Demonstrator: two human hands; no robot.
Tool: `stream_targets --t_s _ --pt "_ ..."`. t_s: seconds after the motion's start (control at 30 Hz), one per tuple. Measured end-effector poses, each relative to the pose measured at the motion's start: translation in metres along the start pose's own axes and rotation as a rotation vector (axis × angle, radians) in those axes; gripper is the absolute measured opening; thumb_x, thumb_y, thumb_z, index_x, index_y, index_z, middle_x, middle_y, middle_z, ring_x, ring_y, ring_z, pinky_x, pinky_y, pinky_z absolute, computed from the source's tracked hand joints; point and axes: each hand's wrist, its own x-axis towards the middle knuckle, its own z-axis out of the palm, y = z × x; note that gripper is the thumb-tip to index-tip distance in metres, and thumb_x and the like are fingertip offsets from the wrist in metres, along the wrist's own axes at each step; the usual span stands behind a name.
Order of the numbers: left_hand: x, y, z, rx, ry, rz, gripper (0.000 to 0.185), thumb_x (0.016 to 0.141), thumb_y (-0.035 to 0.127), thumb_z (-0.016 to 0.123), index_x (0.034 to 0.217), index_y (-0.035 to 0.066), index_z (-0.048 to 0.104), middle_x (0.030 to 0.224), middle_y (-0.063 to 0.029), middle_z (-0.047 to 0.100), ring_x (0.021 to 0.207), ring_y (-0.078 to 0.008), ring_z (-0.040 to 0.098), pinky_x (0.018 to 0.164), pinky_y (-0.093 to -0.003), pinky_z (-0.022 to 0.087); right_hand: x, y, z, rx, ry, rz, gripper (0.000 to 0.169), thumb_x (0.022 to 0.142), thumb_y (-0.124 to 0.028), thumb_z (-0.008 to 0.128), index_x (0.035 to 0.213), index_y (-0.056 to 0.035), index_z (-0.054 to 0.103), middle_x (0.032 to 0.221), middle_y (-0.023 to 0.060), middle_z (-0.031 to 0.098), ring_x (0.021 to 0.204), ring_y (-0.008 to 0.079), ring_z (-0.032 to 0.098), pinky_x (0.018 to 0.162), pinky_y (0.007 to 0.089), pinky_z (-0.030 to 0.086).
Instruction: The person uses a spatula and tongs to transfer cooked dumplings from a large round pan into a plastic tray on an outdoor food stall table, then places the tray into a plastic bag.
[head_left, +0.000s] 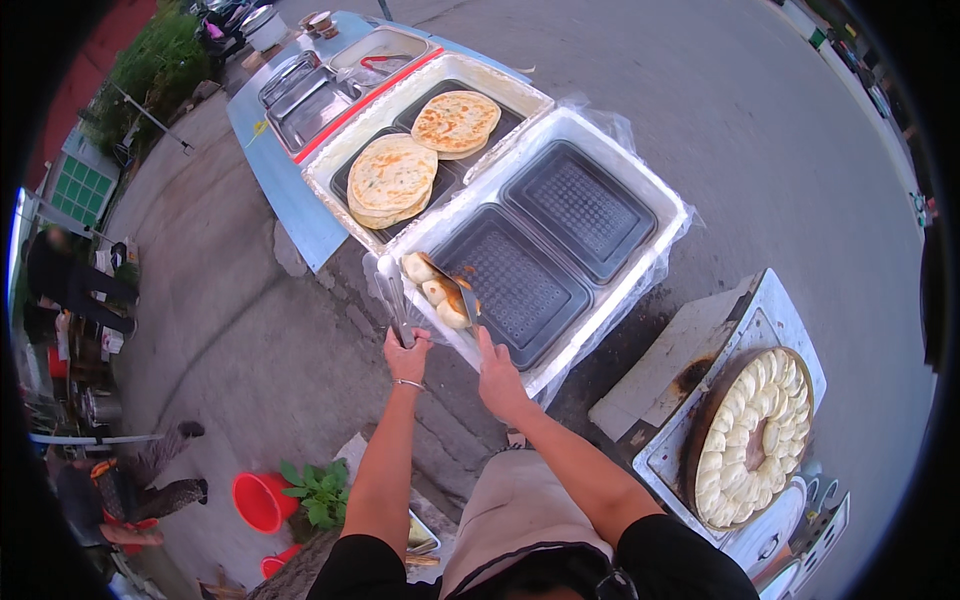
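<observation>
My left hand (409, 358), with a bracelet at the wrist, grips metal tongs (395, 304) at the near left corner of a white foam box (634, 276) lined with clear plastic. In my right hand (501, 381) is the handle of a metal spatula (468, 300). Several browned buns (433, 291) sit against the spatula blade, at the box's left end; whether they rest on it is hard to tell. Two dark perforated trays (517, 289) lie inside the box. The tong tips are close to the buns, but contact is unclear.
An adjoining foam box (319, 176) holds stacked flatbreads (391, 176). Metal trays (311, 109) stand on a blue table (289, 202). At right, a round pan (694, 450) of pale buns sits on a stove (780, 304). A red bucket (262, 501) and two people are at left.
</observation>
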Motion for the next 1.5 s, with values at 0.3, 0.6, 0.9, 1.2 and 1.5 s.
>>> stream_targets --t_s 0.3,0.6,0.9,1.2,1.5 --pt "-0.005 0.012 0.005 0.103 0.006 0.061 0.018 0.079 -0.004 0.065 0.091 0.001 0.054 0.079 -0.0063 0.065 0.062 -0.0142 0.063 0.057 -0.0284 0.058 -0.031 0.004 -0.053 0.070 0.076 0.005 0.063 0.089 0.002 0.043 0.148 -0.0041 0.021 0.112 0.0288 0.049 0.097 0.0465 0.053 0.086 0.0501 0.045" --pt "-0.010 0.023 -0.001 0.118 0.032 0.086 0.020 0.076 -0.004 0.067 0.091 0.002 0.056 0.079 -0.0042 0.065 0.062 -0.0111 0.062 0.054 -0.0267 0.056 -0.075 0.004 -0.056 -0.064 -0.070 0.087 0.071 0.086 0.004 0.044 0.150 -0.0135 0.019 0.115 0.0279 0.047 0.097 0.0484 0.057 0.084 0.0520 0.047" --pt "-0.020 0.054 0.021 0.138 -0.058 0.026 0.032 0.076 -0.004 0.069 0.103 0.002 0.053 0.093 -0.0083 0.065 0.072 -0.0142 0.064 0.055 -0.0258 0.056 -0.101 0.036 -0.087 0.118 0.167 -0.019 0.059 0.090 -0.004 0.047 0.146 -0.0136 0.030 0.113 0.0250 0.055 0.095 0.0416 0.059 0.084 0.0481 0.049" --pt "-0.072 0.083 0.069 0.470 -0.105 0.091 0.042 0.086 0.026 0.072 0.109 -0.005 0.054 0.089 -0.0129 0.062 0.060 -0.0153 0.059 0.044 -0.0283 0.046 -0.319 0.081 -0.278 0.811 0.649 0.446 0.025 0.096 -0.022 0.046 0.115 -0.0062 0.052 0.077 -0.0010 0.050 0.061 0.0076 0.047 0.055 0.0256 0.042" --pt "-0.275 0.088 0.293 0.344 -0.833 0.149 0.052 0.093 0.022 0.057 0.135 -0.004 0.041 0.119 -0.0194 0.056 0.106 -0.0253 0.055 0.096 -0.0367 0.042 -0.544 0.217 -0.382 1.432 0.848 0.905 0.003 0.096 -0.013 0.045 0.093 -0.0125 0.043 0.065 -0.0026 0.045 0.045 0.0032 0.036 0.036 0.0194 0.023"
